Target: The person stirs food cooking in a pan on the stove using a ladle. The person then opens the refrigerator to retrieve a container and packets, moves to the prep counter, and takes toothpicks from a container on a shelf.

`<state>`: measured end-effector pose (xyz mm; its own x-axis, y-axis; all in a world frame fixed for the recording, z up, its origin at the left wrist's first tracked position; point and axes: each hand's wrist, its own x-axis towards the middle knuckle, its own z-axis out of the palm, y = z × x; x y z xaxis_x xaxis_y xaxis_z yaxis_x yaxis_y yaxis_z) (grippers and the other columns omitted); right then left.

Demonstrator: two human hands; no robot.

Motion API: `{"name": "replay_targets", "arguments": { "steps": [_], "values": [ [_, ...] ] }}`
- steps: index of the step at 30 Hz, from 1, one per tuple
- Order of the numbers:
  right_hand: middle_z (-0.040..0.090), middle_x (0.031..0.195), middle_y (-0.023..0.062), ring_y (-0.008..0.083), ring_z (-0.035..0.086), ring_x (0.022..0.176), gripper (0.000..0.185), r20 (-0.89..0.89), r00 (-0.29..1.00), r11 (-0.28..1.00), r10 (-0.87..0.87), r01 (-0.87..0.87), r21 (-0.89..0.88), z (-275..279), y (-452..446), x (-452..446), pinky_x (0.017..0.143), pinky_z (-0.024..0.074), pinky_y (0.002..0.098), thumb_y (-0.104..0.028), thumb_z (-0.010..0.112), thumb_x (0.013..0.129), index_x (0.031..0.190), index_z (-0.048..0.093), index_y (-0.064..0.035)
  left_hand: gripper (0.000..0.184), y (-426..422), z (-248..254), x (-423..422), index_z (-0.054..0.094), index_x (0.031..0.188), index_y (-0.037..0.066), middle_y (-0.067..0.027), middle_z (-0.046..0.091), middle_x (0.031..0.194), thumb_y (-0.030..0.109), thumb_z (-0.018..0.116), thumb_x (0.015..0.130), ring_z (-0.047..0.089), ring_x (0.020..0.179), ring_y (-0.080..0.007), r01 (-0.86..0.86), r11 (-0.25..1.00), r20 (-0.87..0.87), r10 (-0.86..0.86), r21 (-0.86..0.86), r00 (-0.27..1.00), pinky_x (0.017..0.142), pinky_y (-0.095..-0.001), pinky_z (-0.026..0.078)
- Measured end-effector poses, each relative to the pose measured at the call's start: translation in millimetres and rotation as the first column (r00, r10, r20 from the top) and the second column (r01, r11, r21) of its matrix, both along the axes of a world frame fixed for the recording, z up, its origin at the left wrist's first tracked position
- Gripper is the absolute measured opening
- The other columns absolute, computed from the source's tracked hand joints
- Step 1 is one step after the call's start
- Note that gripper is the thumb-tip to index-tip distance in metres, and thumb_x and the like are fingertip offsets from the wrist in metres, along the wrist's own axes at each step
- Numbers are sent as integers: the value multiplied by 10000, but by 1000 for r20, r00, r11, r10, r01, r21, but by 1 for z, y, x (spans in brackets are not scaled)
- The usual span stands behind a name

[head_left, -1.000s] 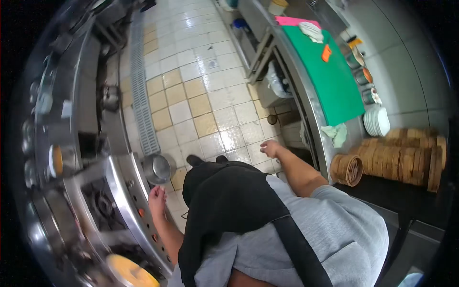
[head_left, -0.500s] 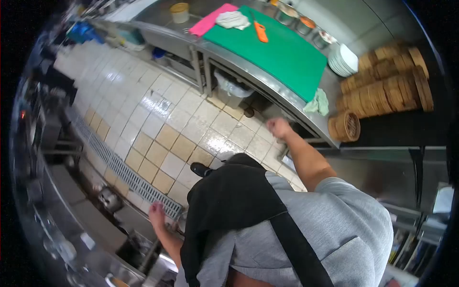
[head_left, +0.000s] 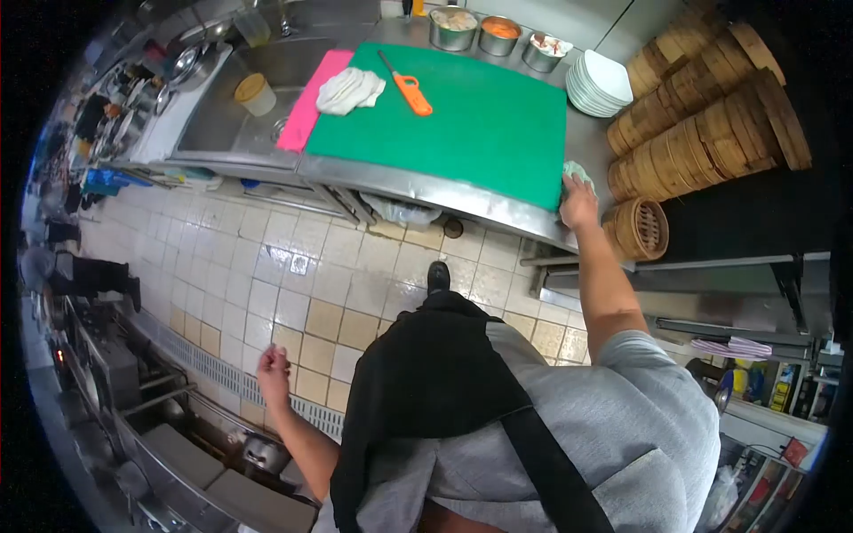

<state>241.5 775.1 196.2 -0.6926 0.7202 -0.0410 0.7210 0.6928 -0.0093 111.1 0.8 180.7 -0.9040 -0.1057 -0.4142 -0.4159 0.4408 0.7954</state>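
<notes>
My right hand (head_left: 579, 204) is at the front right corner of the counter, its fingers closed on a pale green cloth (head_left: 575, 169) beside the green cutting board (head_left: 480, 133). The fingers partly cover the cloth. My left hand (head_left: 274, 373) hangs over the tiled floor, away from the counter, fingers loosely bent and a little apart, with nothing visible in it. On the board lie an orange-handled lighter (head_left: 412, 94) with a long dark nozzle and a crumpled white cloth (head_left: 350, 91). A pink board or mat (head_left: 306, 111) sits along its left edge.
Bamboo steamers (head_left: 675, 169) and stacked white plates (head_left: 601, 84) stand at the right. Metal containers of food (head_left: 499, 35) line the back. A sink (head_left: 209, 124) holds a yellowish tub (head_left: 256, 93). A person (head_left: 80, 275) is at far left. A drain grate (head_left: 235, 380) crosses the floor.
I have come closer to the counter. My right hand has moved from above the floor to the pale green cloth. My left hand has swung forward, still beside my body.
</notes>
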Motion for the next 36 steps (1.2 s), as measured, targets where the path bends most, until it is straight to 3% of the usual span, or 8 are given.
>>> {"name": "replay_targets", "arguments": {
  "steps": [8,14,21,24,27,28,31,36],
  "values": [
    [463,1605,41,394,398,1462,642,-63,992,990,-110,104,-101,17,72,-63,1161,363,573,-74,565,903,1506,530,-292,435,105,-2,-19,620,1313,-8,-8,667,926,230,729,966,561,683,-69,-6,992,208,-20,125,978,583,-234,452],
    [417,1636,31,371,371,1492,629,-96,985,987,-141,132,-92,9,80,-73,1177,370,530,-111,580,916,1513,512,-298,503,159,26,-114,623,1339,-19,-20,672,946,293,734,961,601,749,-90,258,965,36,-260,47,965,640,-241,475],
    [686,1219,217,399,612,1150,285,-501,864,987,59,24,156,17,-19,-11,1027,475,462,-79,619,965,1231,703,-23,421,223,72,-237,687,1249,-23,-115,741,1088,213,777,912,687,908,-172,518,856,-160,-510,5,845,809,-319,552],
    [667,940,219,401,613,867,131,-567,809,986,-158,104,-126,10,-111,39,814,493,470,-102,628,980,966,656,25,360,206,49,-269,715,1197,-9,-108,750,1050,193,772,905,693,869,-173,646,763,-160,-637,7,754,789,-310,554],
    [670,939,234,390,659,918,200,-137,925,851,-355,259,-456,-13,-228,89,805,530,449,-181,557,1043,1003,674,-23,262,175,5,-285,750,1110,28,-115,765,1033,175,746,893,718,817,-231,795,569,110,-794,-208,597,760,-343,567],
    [728,1044,215,351,700,969,242,82,986,951,146,-117,-286,-125,-251,178,829,557,422,-224,555,1052,1114,711,-49,265,155,-17,-287,763,1077,81,-114,759,1089,228,758,856,725,902,-300,872,373,47,-912,-316,407,810,-411,573],
    [729,1042,209,342,700,963,241,355,932,647,-67,311,-696,-123,-340,216,824,557,419,-224,558,1051,1117,711,-49,283,123,-53,-282,775,1069,173,-81,753,1107,328,765,832,709,1020,-322,908,-113,280,-960,-404,5,891,-443,561],
    [730,1038,198,328,699,952,240,495,619,104,-610,682,-724,-86,-412,217,816,558,413,-223,563,1048,1122,712,-50,225,157,20,-278,783,899,96,-133,761,951,295,704,828,725,936,-342,996,-88,362,-930,-32,-70,834,-455,566]
  ]
}}
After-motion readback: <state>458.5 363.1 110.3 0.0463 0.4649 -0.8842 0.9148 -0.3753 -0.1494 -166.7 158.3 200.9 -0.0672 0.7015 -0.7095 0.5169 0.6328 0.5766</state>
